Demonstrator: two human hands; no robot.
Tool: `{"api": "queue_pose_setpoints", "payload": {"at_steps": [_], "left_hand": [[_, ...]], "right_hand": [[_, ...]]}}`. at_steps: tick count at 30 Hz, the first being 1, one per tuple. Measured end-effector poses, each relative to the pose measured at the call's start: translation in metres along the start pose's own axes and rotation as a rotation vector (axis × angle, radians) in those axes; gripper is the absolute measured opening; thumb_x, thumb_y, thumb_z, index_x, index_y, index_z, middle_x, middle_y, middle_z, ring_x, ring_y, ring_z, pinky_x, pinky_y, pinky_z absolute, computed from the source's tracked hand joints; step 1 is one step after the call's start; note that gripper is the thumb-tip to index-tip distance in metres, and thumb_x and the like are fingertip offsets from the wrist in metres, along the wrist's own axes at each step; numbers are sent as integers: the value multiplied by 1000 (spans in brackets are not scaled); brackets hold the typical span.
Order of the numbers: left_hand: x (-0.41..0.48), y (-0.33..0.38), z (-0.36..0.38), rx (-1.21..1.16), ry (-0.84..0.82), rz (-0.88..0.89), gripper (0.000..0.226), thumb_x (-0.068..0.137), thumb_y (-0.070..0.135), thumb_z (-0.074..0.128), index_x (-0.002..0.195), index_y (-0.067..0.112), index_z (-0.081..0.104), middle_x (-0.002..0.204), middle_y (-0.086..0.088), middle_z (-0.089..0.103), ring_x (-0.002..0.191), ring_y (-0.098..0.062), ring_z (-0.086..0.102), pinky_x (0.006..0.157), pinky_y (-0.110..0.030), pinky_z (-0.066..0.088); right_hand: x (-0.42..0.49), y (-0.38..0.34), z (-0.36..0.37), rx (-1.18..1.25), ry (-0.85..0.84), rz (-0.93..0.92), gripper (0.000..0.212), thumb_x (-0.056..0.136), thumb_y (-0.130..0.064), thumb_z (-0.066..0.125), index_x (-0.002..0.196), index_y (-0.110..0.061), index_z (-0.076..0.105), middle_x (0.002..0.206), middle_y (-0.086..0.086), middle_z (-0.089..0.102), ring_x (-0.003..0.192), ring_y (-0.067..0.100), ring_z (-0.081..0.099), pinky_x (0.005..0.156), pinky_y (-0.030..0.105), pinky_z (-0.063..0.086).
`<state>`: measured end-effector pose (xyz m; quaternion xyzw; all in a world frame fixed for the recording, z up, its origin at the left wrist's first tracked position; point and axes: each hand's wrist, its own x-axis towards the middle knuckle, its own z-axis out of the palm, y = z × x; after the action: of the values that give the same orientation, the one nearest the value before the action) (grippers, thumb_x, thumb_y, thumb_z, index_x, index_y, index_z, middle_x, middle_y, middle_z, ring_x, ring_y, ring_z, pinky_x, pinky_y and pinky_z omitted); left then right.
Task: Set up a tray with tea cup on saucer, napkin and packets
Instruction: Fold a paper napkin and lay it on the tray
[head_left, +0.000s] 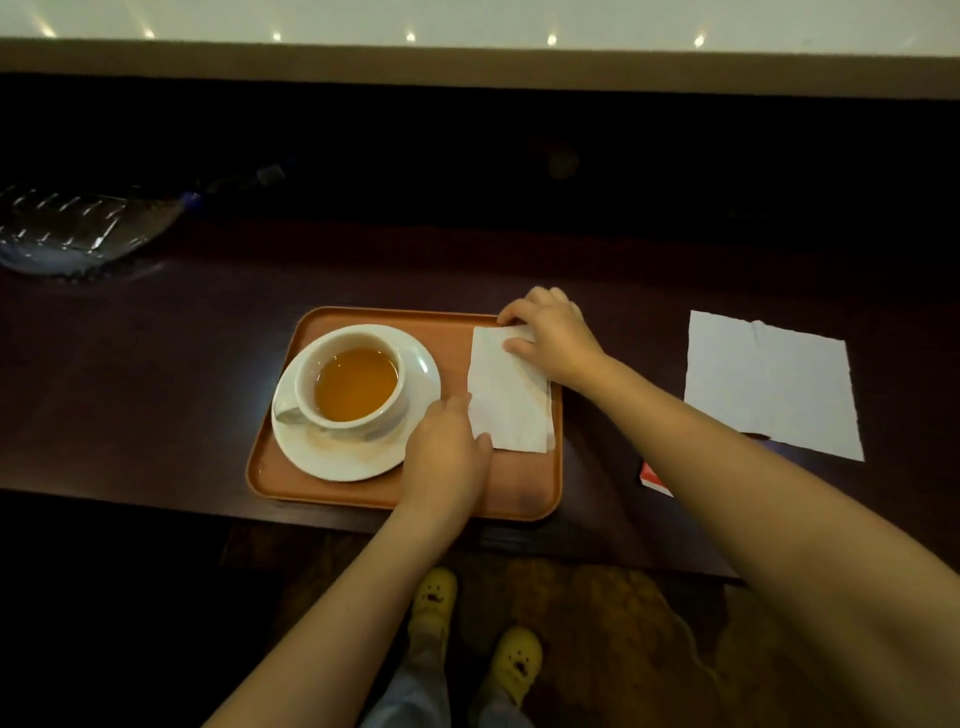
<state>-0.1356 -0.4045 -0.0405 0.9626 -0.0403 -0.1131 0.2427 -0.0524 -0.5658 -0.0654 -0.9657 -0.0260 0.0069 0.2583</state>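
An orange tray (524, 488) lies on the dark table. On its left half stands a white cup (353, 384) full of amber tea, on a white saucer (343, 452). A folded white napkin (506, 400) lies on the tray's right half. My left hand (449, 452) pinches the napkin's near left corner. My right hand (553, 338) holds its far right corner, fingers pressed on the paper. A red and white packet (654, 477) lies on the table to the right of the tray, mostly hidden by my right forearm.
An unfolded white napkin (771, 384) lies flat on the table at the right. A clear plastic bottle (78, 228) lies on its side at the far left. The table's near edge runs just below the tray. My feet in yellow slippers (434, 597) show below.
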Motion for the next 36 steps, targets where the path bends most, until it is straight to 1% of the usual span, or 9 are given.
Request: {"api": "queue_pose_setpoints", "payload": {"at_steps": [3,7,10,15,20,24,27,32,36], "left_hand": [[-6,13,-8,100,71,40,47,88,27,53,132,18,41,126,-8,56,107,-23,57,87,-32,48],[-5,47,-16,29,69,159,45,88,28,53,131,19,44,126,-6,58,108,-23,58,89,-36,48],[5,86,-2,0,16,345,43,87,27,54,128,18,48,124,-8,59,113,-26,53,92,-36,42],[21,157,60,37,-138,627,46,87,25,55,131,15,45,130,-8,55,121,-27,45,96,-40,40],[46,189,115,229,-304,764,53,92,24,46,141,15,30,153,-11,26,141,-28,20,114,-38,19],[58,186,128,331,-316,802,53,93,30,42,142,16,26,156,-9,17,143,-27,12,117,-39,13],[58,181,129,334,-280,814,52,93,31,41,142,16,27,155,-8,19,143,-27,13,115,-39,16],[55,181,129,286,-279,802,55,93,32,43,143,18,24,156,-8,18,143,-26,12,115,-41,16],[60,182,120,-4,-246,754,54,91,23,48,141,15,28,152,-10,29,139,-26,24,112,-37,23]], "right_hand": [[-11,12,-12,38,47,5,35,84,-23,60,119,-20,55,115,6,51,112,25,40,97,35,30],[-46,50,-49,59,189,88,37,82,-21,64,117,-13,57,114,12,58,107,31,46,94,38,36],[-85,94,-77,20,282,308,35,80,-18,66,113,-7,60,112,18,60,106,36,49,93,39,36],[-155,148,-101,-96,345,788,43,86,-28,58,119,-2,53,121,23,53,114,40,42,96,47,37],[-186,166,-102,-153,347,983,45,86,-32,57,119,-1,50,124,22,47,115,39,41,96,48,39],[-182,172,-103,-46,430,998,19,86,-19,56,99,-5,59,117,20,52,110,37,45,93,47,41],[-182,173,-104,117,552,944,9,82,-11,53,88,-6,57,97,14,59,94,34,54,76,41,44],[-177,159,-110,418,694,757,16,80,-8,52,95,-14,54,75,-11,52,75,15,53,66,32,43],[-162,140,-109,361,651,542,28,80,-8,52,106,-19,51,84,-9,59,79,14,56,66,28,42]]}}
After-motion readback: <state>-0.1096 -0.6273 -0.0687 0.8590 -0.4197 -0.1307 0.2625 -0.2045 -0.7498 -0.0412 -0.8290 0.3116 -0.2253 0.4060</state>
